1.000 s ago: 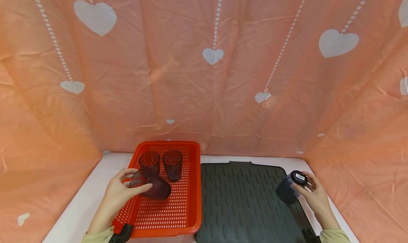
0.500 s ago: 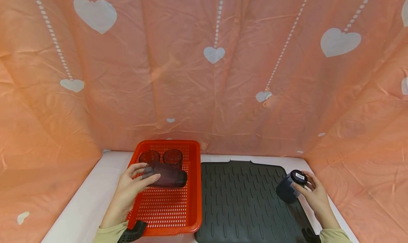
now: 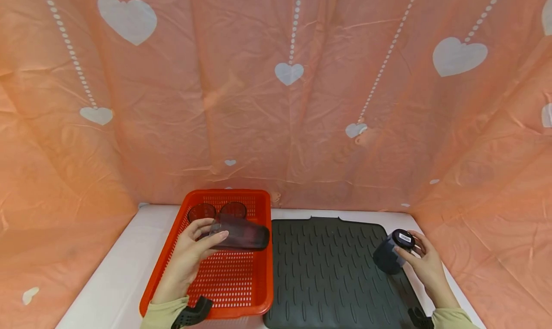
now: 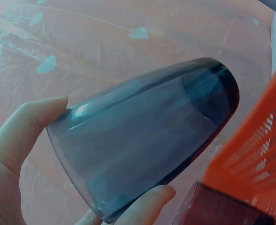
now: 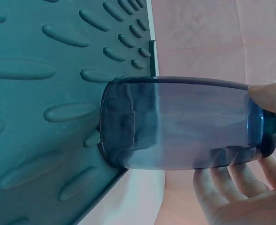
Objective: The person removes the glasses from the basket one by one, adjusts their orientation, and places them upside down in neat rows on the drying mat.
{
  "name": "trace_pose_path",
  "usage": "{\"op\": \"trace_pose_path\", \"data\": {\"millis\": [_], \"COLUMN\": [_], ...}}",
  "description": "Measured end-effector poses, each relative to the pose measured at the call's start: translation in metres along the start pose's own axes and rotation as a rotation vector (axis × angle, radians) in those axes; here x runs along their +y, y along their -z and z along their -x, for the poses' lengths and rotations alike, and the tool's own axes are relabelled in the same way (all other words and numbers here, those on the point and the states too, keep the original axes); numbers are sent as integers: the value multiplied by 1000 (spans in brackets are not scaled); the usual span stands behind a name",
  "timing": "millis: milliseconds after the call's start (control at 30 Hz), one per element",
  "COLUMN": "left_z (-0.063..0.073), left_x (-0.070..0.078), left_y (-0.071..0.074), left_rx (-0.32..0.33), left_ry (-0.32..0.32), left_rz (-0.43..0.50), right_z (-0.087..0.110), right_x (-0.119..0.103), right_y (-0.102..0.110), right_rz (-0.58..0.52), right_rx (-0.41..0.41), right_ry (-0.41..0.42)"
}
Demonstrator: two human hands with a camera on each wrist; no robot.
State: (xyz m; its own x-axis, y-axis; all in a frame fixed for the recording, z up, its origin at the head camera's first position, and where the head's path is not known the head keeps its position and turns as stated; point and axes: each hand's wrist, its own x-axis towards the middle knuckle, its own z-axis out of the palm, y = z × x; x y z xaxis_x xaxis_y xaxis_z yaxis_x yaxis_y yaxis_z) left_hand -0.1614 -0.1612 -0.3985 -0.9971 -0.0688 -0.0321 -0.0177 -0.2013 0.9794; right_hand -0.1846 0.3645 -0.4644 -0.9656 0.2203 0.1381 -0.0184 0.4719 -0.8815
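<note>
My left hand (image 3: 187,257) holds a dark tinted drinking glass (image 3: 246,235) near its rim, thumb on one side and fingers on the other. That glass lies sideways in the air over the orange basket (image 3: 268,290), its base pointing right. Behind it, two more tinted glasses (image 3: 201,211) stand in the basket, partly hidden. At the far right, my right hand (image 3: 427,266) grips another tinted glass (image 3: 386,258) around its base end. This one is upside down, with a white label on its base. In the right wrist view its rim is down at the black ridged mat (image 5: 25,117).
The black mat lies right beside the basket on a white table (image 3: 108,271). Pinkish-orange sheeting (image 3: 241,127) with white hearts hangs behind the table and along both sides. A dark strap (image 3: 194,312) is on the left wrist.
My left hand has carried its glass up and to the right across the basket, turning the base toward the mat. The right hand and its glass have stayed in place.
</note>
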Motion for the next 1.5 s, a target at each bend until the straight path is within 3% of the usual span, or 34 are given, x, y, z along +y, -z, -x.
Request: {"op": "trace_pose_path", "data": {"millis": [567, 833, 1033, 1500], "left_z": [-2, -1, 0, -2], "left_x": [-7, -20, -25, -34], "left_y": [-34, -57, -69, -84], "left_rx": [-1, -6, -18, -63], "left_ry": [3, 21, 39, 56], "left_rz": [158, 131, 161, 208], "right_z": [0, 1, 0, 0], "right_x": [1, -1, -1, -3], "right_y": [0, -2, -2, -1], "right_rz": [-14, -11, 11, 17], "right_rx": [22, 20, 16, 23], "right_ry": [9, -1, -17, -16]}}
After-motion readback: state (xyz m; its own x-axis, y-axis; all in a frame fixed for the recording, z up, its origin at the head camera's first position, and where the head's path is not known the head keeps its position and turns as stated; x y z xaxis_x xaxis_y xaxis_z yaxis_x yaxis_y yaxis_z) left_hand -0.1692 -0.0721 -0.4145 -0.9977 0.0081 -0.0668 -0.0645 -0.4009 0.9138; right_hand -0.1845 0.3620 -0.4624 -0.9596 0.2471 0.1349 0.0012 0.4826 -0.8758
